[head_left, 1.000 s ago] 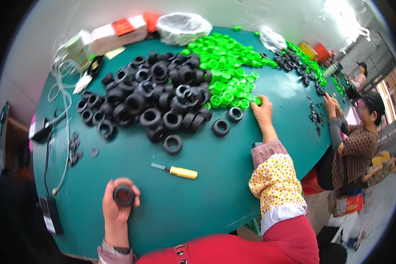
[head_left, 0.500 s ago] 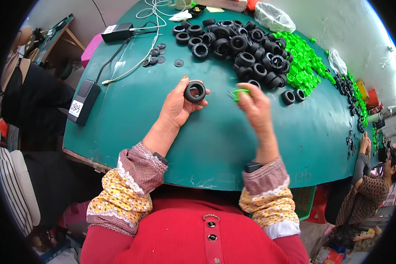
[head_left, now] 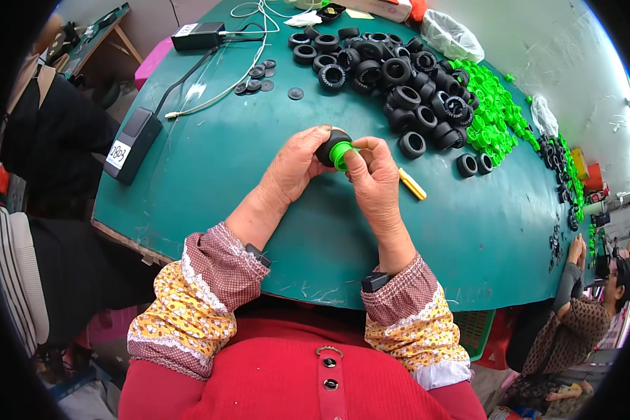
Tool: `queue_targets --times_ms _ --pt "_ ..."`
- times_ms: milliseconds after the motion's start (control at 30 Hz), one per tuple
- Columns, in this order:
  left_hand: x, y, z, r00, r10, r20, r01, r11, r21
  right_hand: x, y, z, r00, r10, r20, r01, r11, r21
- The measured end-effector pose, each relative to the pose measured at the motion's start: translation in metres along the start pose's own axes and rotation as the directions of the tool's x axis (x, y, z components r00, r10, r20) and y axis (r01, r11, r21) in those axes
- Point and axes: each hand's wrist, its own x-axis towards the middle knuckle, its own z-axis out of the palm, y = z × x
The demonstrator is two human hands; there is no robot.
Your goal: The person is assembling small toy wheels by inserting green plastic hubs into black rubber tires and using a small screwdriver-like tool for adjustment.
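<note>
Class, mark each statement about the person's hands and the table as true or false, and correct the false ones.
1. The left hand holds a black tyre. True.
2. The right hand presses a red hub into it. False: the hub is green.
3. A yellow-handled tool lies on the table beside the right hand. True.
4. The pile of green hubs lies nearer the person than the pile of tyres. False: it lies farther right, beyond them.

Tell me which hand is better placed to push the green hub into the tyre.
Right, likely. The right hand pinches the green hub at the tyre's opening, while the left hand grips the black tyre, bracing it.
</note>
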Motion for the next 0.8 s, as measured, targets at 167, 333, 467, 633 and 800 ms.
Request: queue_targets --times_ms 167,333,467,633,800 --pt "0.002 -0.003 0.004 0.994 -0.029 -0.101 0.034 0.999 0.041 0.001 -0.009 -0.003 0.99 0.12 0.068 -0.128 0.983 0.13" --pt "-0.002 0.002 0.01 0.999 0.004 0.042 -0.018 0.941 0.339 0.003 -0.013 -0.004 0.982 0.186 0.012 -0.185 0.963 0.195" --pt "-0.004 0.004 0.012 0.998 0.039 0.048 -0.052 0.955 0.291 0.005 -0.008 -0.011 0.976 0.211 0.055 -0.218 0.947 0.237" --pt "-0.007 -0.002 0.022 0.99 0.08 0.117 -0.133 0.806 0.577 0.007 -0.006 -0.015 0.964 0.238 -0.123 -0.201 0.946 0.255" --pt "-0.015 -0.016 0.032 0.97 0.115 0.215 -0.235 0.676 0.698 0.007 -0.01 -0.011 0.919 0.387 -0.072 -0.326 0.852 0.409"
